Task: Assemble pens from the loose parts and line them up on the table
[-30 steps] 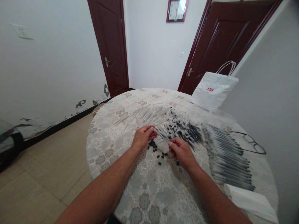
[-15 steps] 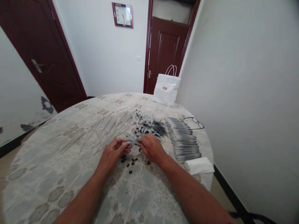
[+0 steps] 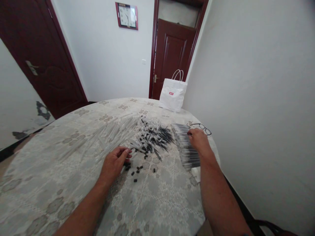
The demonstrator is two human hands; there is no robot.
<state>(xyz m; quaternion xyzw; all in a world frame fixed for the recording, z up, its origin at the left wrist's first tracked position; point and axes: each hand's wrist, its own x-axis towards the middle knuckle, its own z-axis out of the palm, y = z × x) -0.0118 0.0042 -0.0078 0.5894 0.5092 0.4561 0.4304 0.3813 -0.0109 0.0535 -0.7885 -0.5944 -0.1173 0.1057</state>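
Observation:
My left hand (image 3: 114,162) rests on the round table (image 3: 61,170), fingers curled loosely beside several small black caps (image 3: 137,169). My right hand (image 3: 199,139) reaches out to the right and lies on a neat row of assembled pens (image 3: 185,145); its fingers are curled down on the row and what they hold is hidden. Between the hands lies a heap of pen refills and tips (image 3: 154,135). A spread of clear pen barrels (image 3: 115,131) stretches to the left of the heap.
A white paper bag (image 3: 172,94) stands at the table's far edge. Black-rimmed glasses (image 3: 203,127) lie past the pen row. A folded white tissue (image 3: 196,173) pokes out under my right forearm. Wall at right, dark doors behind, a clock above.
My right hand left the middle, where both hands held a pen together, and moved right onto the pen row. My left hand stayed by the black caps. The view turned right.

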